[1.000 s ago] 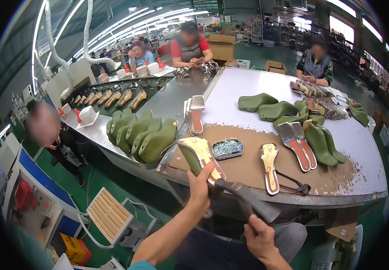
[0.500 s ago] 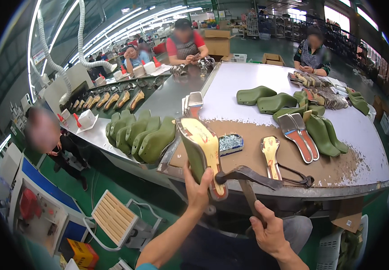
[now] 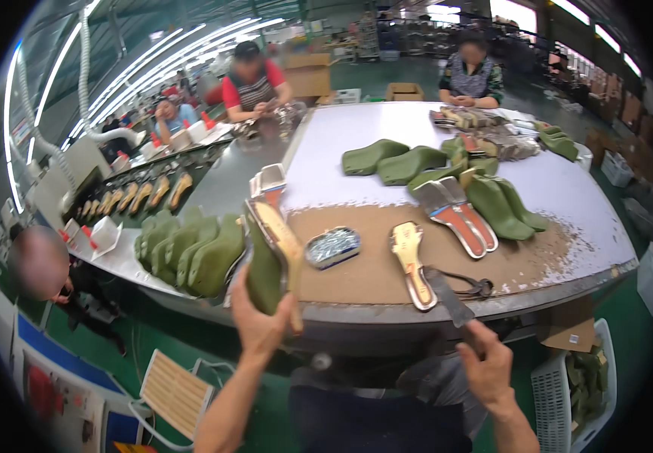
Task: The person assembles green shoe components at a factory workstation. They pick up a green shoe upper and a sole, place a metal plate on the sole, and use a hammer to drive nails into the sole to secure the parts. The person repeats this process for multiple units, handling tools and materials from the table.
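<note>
My left hand (image 3: 261, 323) is wrapped round a green shoe last (image 3: 264, 272) held upright at the table's front edge, with a pale insole (image 3: 281, 235) along its right side. To the right, my right hand (image 3: 488, 368) grips a hammer (image 3: 449, 299). Its dark head is raised over the table edge, apart from the last, and its handle is mostly hidden. Beyond the hammer lie a loose insole (image 3: 411, 260) and a pair of pincers (image 3: 476, 286). A small open box of tacks (image 3: 334, 248) sits between the held last and the loose insole.
Green lasts (image 3: 213, 257) stand in a row at the left, and more lasts (image 3: 413, 164) lie on the white table (image 3: 319, 155). Orange-soled insoles (image 3: 468, 226) rest beside them. A white crate (image 3: 556, 396) stands at the lower right, a slatted stool (image 3: 177, 392) lower left. Several people sit or stand around.
The view has swung to the right. My right hand has drawn the hammer away from the last, to the right. The last in my left hand has turned, its insole now seen more edge-on.
</note>
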Demonstrator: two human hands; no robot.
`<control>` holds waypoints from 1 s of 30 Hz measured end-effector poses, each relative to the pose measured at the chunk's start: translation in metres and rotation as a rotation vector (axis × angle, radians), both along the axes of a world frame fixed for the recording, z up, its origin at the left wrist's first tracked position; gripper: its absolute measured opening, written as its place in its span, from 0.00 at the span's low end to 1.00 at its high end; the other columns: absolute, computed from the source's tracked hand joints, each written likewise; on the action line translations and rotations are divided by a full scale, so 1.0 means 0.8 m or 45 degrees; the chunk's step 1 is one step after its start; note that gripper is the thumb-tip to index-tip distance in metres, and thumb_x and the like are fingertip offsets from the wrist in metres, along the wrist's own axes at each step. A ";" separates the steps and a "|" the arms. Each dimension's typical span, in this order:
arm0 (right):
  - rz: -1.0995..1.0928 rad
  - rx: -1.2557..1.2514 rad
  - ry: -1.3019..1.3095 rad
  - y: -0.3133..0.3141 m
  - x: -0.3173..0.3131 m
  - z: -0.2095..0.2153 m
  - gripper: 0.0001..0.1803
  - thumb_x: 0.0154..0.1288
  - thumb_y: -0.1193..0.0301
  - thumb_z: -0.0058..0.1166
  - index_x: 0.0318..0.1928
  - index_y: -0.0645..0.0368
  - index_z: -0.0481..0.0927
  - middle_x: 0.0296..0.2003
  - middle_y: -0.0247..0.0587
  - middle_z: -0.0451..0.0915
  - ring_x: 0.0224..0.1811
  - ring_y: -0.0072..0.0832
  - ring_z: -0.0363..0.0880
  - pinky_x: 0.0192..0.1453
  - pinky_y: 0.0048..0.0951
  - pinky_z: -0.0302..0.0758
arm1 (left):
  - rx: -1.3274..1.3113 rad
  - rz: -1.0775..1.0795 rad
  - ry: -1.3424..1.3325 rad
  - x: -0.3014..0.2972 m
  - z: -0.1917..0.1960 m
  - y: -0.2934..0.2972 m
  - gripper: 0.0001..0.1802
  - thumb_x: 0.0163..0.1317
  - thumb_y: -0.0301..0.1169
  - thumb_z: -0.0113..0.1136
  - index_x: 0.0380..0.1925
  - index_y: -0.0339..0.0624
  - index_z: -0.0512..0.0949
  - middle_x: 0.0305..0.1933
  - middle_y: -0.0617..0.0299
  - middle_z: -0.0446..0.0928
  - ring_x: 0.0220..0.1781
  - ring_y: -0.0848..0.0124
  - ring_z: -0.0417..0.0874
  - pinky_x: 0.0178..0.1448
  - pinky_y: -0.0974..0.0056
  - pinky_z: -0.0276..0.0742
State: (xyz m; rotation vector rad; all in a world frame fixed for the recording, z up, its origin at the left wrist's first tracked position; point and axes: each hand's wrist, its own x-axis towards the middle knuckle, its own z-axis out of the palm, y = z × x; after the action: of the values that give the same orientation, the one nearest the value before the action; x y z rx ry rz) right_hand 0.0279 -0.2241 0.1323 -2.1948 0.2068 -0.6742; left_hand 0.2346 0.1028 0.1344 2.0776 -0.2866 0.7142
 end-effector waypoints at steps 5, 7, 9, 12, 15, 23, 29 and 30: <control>-0.538 -0.395 0.053 -0.139 -0.062 -0.007 0.25 0.61 0.78 0.64 0.60 0.58 0.79 0.51 0.52 0.84 0.53 0.48 0.85 0.56 0.41 0.80 | 0.807 0.312 -0.221 0.072 0.007 0.064 0.48 0.41 0.36 0.77 0.67 0.48 0.69 0.60 0.46 0.69 0.59 0.46 0.72 0.59 0.45 0.71; -0.659 -0.495 0.097 -0.195 -0.076 -0.025 0.22 0.64 0.77 0.61 0.59 0.57 0.78 0.47 0.53 0.84 0.49 0.52 0.83 0.52 0.45 0.77 | 1.026 0.397 -0.241 0.100 -0.011 0.075 0.48 0.40 0.36 0.78 0.67 0.53 0.70 0.63 0.48 0.67 0.60 0.47 0.70 0.55 0.46 0.70; -0.711 -0.556 0.229 -0.249 -0.083 -0.052 0.21 0.63 0.77 0.61 0.57 0.56 0.79 0.44 0.52 0.83 0.48 0.51 0.81 0.51 0.46 0.76 | 1.186 0.353 -0.196 0.114 -0.034 0.088 0.49 0.40 0.34 0.79 0.67 0.52 0.69 0.63 0.49 0.67 0.63 0.48 0.69 0.58 0.47 0.68; -0.831 -0.916 0.321 -0.303 -0.073 -0.076 0.19 0.61 0.76 0.62 0.54 0.53 0.81 0.43 0.48 0.80 0.48 0.49 0.78 0.51 0.48 0.73 | 1.170 0.313 -0.100 0.116 -0.036 0.083 0.49 0.39 0.30 0.79 0.67 0.50 0.69 0.66 0.49 0.65 0.66 0.49 0.67 0.61 0.46 0.65; -0.785 -0.880 0.083 -0.293 -0.009 -0.054 0.21 0.58 0.74 0.63 0.54 0.54 0.81 0.47 0.47 0.79 0.52 0.48 0.76 0.56 0.48 0.71 | 1.180 0.304 -0.190 0.110 -0.036 0.079 0.46 0.44 0.29 0.76 0.67 0.46 0.68 0.67 0.48 0.65 0.68 0.46 0.65 0.65 0.42 0.62; -0.804 0.476 0.053 -0.320 0.197 -0.066 0.28 0.70 0.55 0.61 0.58 0.66 0.77 0.47 0.51 0.83 0.50 0.42 0.83 0.53 0.44 0.81 | 0.420 -0.289 0.258 0.050 -0.012 -0.065 0.33 0.57 0.30 0.67 0.64 0.36 0.70 0.46 0.48 0.81 0.47 0.55 0.85 0.53 0.52 0.80; -0.546 1.330 -0.261 -0.341 0.236 -0.094 0.28 0.75 0.61 0.54 0.65 0.67 0.69 0.59 0.50 0.76 0.58 0.42 0.79 0.55 0.48 0.86 | 0.554 -0.480 0.152 0.042 -0.061 -0.273 0.52 0.57 0.52 0.72 0.72 0.31 0.60 0.60 0.40 0.74 0.55 0.49 0.83 0.52 0.49 0.82; -0.533 1.339 -0.282 -0.341 0.226 -0.096 0.26 0.75 0.62 0.52 0.65 0.67 0.69 0.60 0.50 0.75 0.59 0.42 0.79 0.55 0.49 0.86 | 0.594 -0.424 0.335 0.033 -0.045 -0.301 0.54 0.55 0.53 0.73 0.72 0.31 0.59 0.61 0.39 0.71 0.56 0.47 0.81 0.53 0.48 0.81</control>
State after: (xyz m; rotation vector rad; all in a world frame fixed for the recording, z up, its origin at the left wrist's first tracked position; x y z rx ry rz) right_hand 0.2090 -0.4971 0.0555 -1.0652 0.7297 -0.7813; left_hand 0.2612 -0.1380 0.0984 2.4447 -0.6813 0.1758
